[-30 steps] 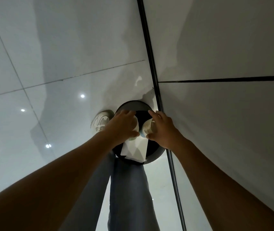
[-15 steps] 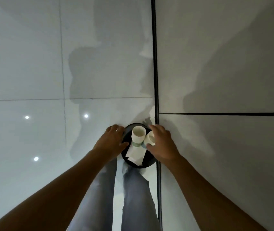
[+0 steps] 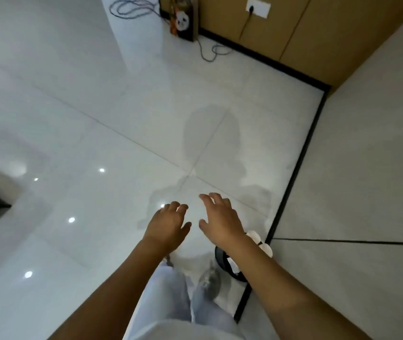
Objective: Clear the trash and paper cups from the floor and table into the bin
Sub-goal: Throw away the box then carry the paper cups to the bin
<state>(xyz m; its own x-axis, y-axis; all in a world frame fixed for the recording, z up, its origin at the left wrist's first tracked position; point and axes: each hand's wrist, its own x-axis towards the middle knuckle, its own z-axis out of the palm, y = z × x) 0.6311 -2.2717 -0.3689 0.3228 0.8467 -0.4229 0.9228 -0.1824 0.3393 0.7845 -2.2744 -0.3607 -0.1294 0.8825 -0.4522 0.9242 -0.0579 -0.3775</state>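
Observation:
A small round black bin stands on the white tiled floor against the wall's black skirting, mostly hidden under my right forearm. White paper cups poke out of its top beside that forearm. My left hand hovers over the bare floor to the left of the bin with relaxed fingers and holds nothing. My right hand hangs just above and ahead of the bin, fingers loosely spread, also holding nothing.
My legs in light trousers and a grey shoe stand beside the bin. A grey wall runs along the right. Far ahead a wooden cabinet carries a socket with cables, and a small box with a panda picture stands by it.
Both hands let go of the paper cups, which now sit in the bin, and lifted away. My view swung up from straight over the bin toward the room.

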